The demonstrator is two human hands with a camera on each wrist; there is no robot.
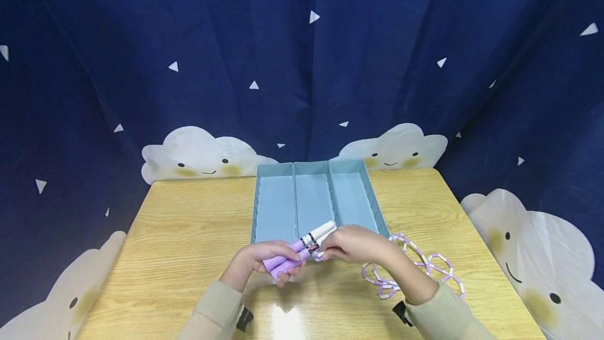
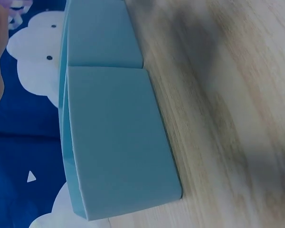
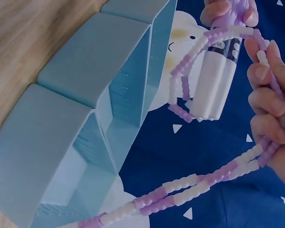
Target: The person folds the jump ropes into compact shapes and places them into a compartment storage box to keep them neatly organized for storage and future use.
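Note:
Two jump rope handles, purple at one end and white at the other, lie side by side in my left hand, which grips their purple ends. My right hand is beside the white ends and holds the beaded jump rope of purple and white segments. In the right wrist view, the rope runs through the curled fingers of my right hand, and a loop of it passes across the handles. More rope lies in loose loops on the table under my right forearm.
Just beyond my hands, a light blue box with three long compartments stands on the wooden table. Its near walls show close in the left wrist view. A dark blue curtain with white clouds hangs behind the table.

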